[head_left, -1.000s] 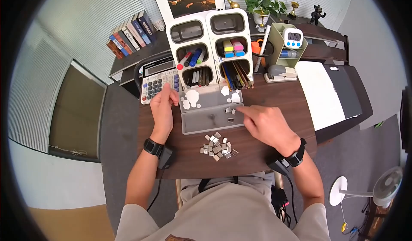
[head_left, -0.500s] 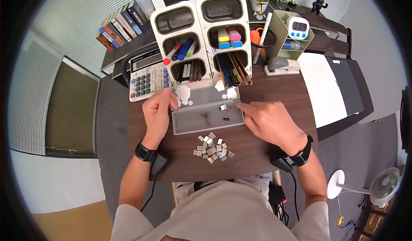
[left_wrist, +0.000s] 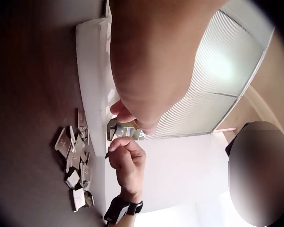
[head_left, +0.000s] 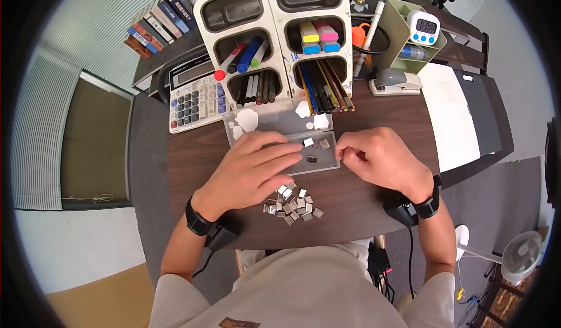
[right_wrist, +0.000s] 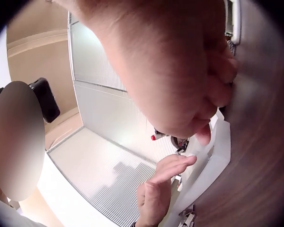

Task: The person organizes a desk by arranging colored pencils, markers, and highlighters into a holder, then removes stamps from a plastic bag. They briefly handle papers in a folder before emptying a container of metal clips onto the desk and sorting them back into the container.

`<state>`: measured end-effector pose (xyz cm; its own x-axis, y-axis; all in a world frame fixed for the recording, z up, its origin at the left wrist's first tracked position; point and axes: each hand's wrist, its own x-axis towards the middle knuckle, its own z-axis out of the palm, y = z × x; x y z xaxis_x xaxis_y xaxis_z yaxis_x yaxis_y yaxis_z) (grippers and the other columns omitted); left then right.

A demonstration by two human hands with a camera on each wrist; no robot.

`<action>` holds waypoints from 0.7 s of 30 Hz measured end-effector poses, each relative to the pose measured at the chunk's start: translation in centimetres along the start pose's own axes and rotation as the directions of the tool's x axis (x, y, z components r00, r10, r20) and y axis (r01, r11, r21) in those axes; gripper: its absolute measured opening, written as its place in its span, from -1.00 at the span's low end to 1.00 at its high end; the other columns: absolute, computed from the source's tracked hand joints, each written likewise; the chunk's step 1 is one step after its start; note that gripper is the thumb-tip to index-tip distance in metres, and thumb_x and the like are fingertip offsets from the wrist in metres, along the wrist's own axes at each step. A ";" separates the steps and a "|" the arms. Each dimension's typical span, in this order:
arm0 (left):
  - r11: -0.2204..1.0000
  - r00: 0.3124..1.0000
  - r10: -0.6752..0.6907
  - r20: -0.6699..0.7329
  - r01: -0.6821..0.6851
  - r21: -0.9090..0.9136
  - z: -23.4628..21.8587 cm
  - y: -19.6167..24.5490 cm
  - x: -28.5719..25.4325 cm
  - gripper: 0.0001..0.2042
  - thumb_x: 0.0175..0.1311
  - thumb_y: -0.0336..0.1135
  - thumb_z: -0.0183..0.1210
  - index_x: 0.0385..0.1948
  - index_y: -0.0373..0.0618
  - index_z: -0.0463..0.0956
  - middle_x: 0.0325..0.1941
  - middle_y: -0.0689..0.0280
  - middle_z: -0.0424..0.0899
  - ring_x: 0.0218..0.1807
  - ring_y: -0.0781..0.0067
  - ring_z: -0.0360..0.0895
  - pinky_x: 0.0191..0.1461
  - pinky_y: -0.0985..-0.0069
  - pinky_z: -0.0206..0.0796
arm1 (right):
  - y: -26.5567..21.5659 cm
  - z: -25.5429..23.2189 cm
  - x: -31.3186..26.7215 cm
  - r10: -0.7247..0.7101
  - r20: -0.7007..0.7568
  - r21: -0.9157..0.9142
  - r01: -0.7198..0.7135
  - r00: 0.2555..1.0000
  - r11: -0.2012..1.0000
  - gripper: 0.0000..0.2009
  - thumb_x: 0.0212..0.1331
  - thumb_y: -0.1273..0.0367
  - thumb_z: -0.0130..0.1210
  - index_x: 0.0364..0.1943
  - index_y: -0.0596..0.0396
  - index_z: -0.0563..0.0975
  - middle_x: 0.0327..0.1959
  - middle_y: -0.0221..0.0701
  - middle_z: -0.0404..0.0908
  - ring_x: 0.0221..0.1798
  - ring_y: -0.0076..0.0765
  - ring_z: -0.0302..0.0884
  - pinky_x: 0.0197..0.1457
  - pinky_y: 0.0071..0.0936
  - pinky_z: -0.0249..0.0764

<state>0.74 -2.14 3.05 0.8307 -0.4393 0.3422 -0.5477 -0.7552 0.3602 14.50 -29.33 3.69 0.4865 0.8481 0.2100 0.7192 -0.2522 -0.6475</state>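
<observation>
A shallow, translucent plastic pencil case [head_left: 327, 165] lies opened out on the desk, its lid [head_left: 274, 116] hinged back and marked with white patches. A few small metal clips [head_left: 312, 160] lie in its right part. My left hand [head_left: 248, 173] reaches over the case's left part, palm down and fingers extended, fingertips close to those clips. My right hand [head_left: 383, 155] is at the case's right end, fingers curled and fingertips at the rim; in the right wrist view its palm covers the thumb. A heap of loose metal clips [head_left: 290, 206] lies in front of the case.
A white pen organizer [head_left: 286, 42] with markers and pencils stands behind the case. Left of it is a calculator [head_left: 198, 100]. A stapler [head_left: 397, 82], a mesh pen cup [head_left: 371, 42] and a green holder with a timer [head_left: 423, 29] stand at the right, near white paper [head_left: 456, 117].
My left hand has moved right and over the case, its fingers now spread out. My right index finger has gone from pointing to curled at the case's right end.
</observation>
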 end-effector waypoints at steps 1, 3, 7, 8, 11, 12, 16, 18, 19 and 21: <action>1.000 1.000 -0.005 0.005 0.005 -0.003 0.1 0.2 0.1 -0.59 0.26 -0.20 0.33 0.13 -0.11 0.68 0.31 0.38 0.67 0.31 0.15 0.51 0.32 0.16 0.34 | 0.4 0.1 0.1 0.002 0.003 0.007 -0.002 1.000 1.000 -0.94 0.18 0.49 0.18 -0.33 0.05 0.66 -0.50 -0.29 0.70 -0.42 -0.04 0.69 -0.32 -0.21 0.57; 0.999 0.998 -0.016 0.068 0.014 0.030 0.2 0.8 0.5 -0.52 0.23 -0.19 0.36 0.20 -0.10 0.63 0.40 0.36 0.59 0.37 0.15 0.46 0.36 0.14 0.31 | 1.2 0.2 0.4 -0.012 -0.015 0.161 0.014 1.000 0.987 -0.91 0.18 0.57 0.16 -0.32 0.11 0.67 -0.57 -0.30 0.61 -0.56 -0.22 0.56 -0.42 -0.40 0.43; 0.999 0.991 -0.028 0.134 0.024 0.035 0.7 0.8 0.6 -0.45 0.21 -0.19 0.37 0.27 -0.08 0.58 0.46 0.37 0.53 0.41 0.15 0.43 0.40 0.14 0.28 | 3.0 0.2 0.3 0.151 0.017 0.340 -0.148 0.988 0.929 -0.88 0.27 0.54 0.13 -0.25 0.12 0.69 -0.56 -0.44 0.63 -0.56 -0.59 0.43 -0.43 -0.52 0.36; 0.999 0.988 -0.037 0.147 0.031 0.038 0.7 0.9 0.8 -0.45 0.20 -0.19 0.37 0.28 -0.08 0.58 0.47 0.37 0.53 0.41 0.15 0.42 0.41 0.14 0.27 | 2.9 0.2 0.2 0.165 -0.023 0.349 -0.147 0.986 0.926 -0.86 0.29 0.55 0.10 -0.23 0.14 0.69 -0.51 -0.50 0.63 -0.50 -0.73 0.34 -0.42 -0.58 0.31; 0.999 0.985 -0.032 0.169 0.026 0.040 0.7 1.1 1.1 -0.46 0.20 -0.19 0.38 0.26 -0.07 0.58 0.45 0.37 0.54 0.40 0.14 0.43 0.40 0.13 0.27 | 3.7 0.4 0.1 0.185 -0.091 0.410 -0.132 0.979 0.903 -0.86 0.30 0.55 0.10 -0.23 0.15 0.69 -0.47 -0.52 0.64 -0.49 -0.73 0.35 -0.40 -0.59 0.32; 0.999 0.986 -0.027 0.166 0.021 0.040 0.8 1.1 1.1 -0.47 0.20 -0.18 0.38 0.25 -0.06 0.60 0.43 0.37 0.55 0.39 0.14 0.43 0.38 0.14 0.28 | 4.0 0.3 -0.1 0.218 -0.065 0.410 -0.173 0.974 0.896 -0.85 0.31 0.54 0.08 -0.22 0.15 0.70 -0.46 -0.56 0.64 -0.47 -0.73 0.36 -0.38 -0.62 0.33; 0.998 0.999 -0.011 0.042 0.009 0.056 0.2 1.4 0.8 -0.64 0.13 -0.25 0.45 -0.01 -0.05 0.71 0.05 0.36 0.68 0.07 0.21 0.52 0.12 0.26 0.38 | 4.7 0.8 0.2 0.193 -0.144 0.394 -0.123 0.971 0.911 -0.83 0.36 0.51 0.05 -0.20 0.14 0.70 -0.48 -0.58 0.61 -0.46 -0.75 0.33 -0.37 -0.61 0.30; 1.000 0.999 0.002 0.040 -0.003 0.024 -0.2 1.3 0.2 -0.69 0.09 -0.29 0.48 -0.09 -0.05 0.72 -0.05 0.38 0.68 -0.02 0.25 0.53 0.03 0.30 0.40 | 4.8 0.7 0.1 0.219 -0.128 0.402 -0.151 0.967 0.903 -0.82 0.36 0.51 0.05 -0.20 0.13 0.70 -0.49 -0.59 0.58 -0.46 -0.76 0.31 -0.38 -0.61 0.28; 1.000 1.000 0.016 0.025 -0.016 -0.001 -0.4 1.2 0.0 -0.73 0.05 -0.32 0.51 -0.18 -0.05 0.74 -0.16 0.41 0.68 -0.12 0.29 0.53 -0.06 0.35 0.42 | 4.8 0.6 0.1 0.233 -0.113 0.400 -0.171 0.966 0.900 -0.82 0.37 0.51 0.04 -0.20 0.13 0.71 -0.50 -0.60 0.56 -0.46 -0.76 0.29 -0.38 -0.60 0.27; 0.999 0.998 0.040 0.056 -0.039 -0.027 -0.7 1.3 -0.2 -0.75 0.03 -0.33 0.53 -0.24 -0.04 0.74 -0.20 0.43 0.67 -0.18 0.32 0.53 -0.13 0.38 0.41 | 4.8 0.8 0.0 0.236 -0.127 0.405 -0.167 0.964 0.899 -0.82 0.37 0.50 0.05 -0.20 0.12 0.71 -0.52 -0.61 0.52 -0.46 -0.76 0.27 -0.38 -0.60 0.25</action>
<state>-0.16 -2.67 4.10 0.8122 -0.4958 0.3075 -0.5821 -0.7240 0.3702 17.58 -30.14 -0.02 0.7011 0.6987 0.1425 0.3647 -0.1796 -0.9137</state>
